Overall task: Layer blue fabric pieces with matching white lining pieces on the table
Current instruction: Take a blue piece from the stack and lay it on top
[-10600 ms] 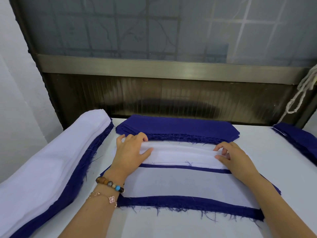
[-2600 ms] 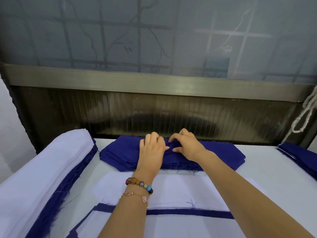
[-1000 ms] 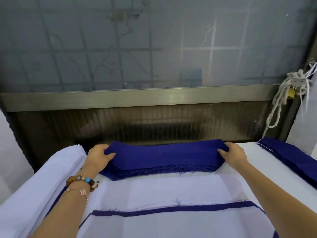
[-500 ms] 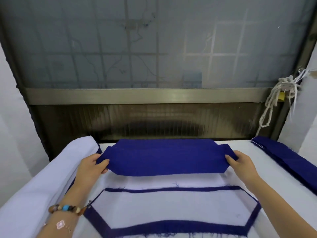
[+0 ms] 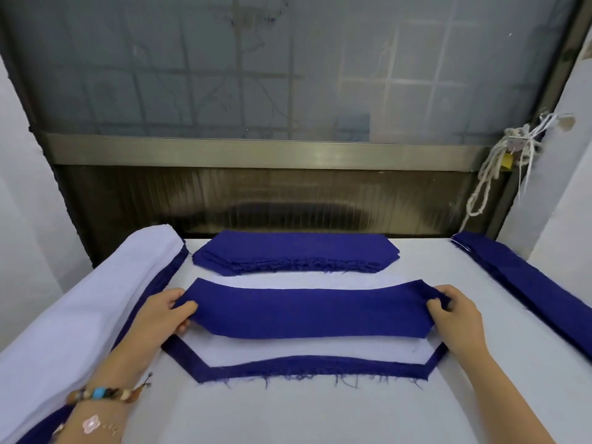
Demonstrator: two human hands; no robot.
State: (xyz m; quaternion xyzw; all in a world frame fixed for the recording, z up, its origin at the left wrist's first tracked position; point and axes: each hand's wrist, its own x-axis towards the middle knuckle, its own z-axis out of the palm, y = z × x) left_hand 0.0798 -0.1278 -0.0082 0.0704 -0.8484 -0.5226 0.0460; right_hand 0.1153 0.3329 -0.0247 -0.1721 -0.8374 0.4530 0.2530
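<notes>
A long blue fabric piece [image 5: 307, 312] with angled ends hangs stretched between my hands, just above the layered pile. My left hand [image 5: 163, 318] pinches its left end and my right hand [image 5: 455, 315] pinches its right end. Under it lies the layered pile, with a white lining piece [image 5: 288, 350] on top and a frayed blue piece [image 5: 307, 370] showing around its near edge. A stack of blue fabric pieces [image 5: 294, 251] sits at the far edge of the table [image 5: 288, 415].
A tall stack of white lining over blue cloth [image 5: 73, 315] runs along the left side. More blue strips [image 5: 528, 283] lie along the right edge. A window frame [image 5: 256, 152] stands behind the table, and a knotted white cord [image 5: 490, 174] hangs at the right.
Both hands lifted the top blue piece off the far stack and carried it toward me, down over the white lining on the layered pile.
</notes>
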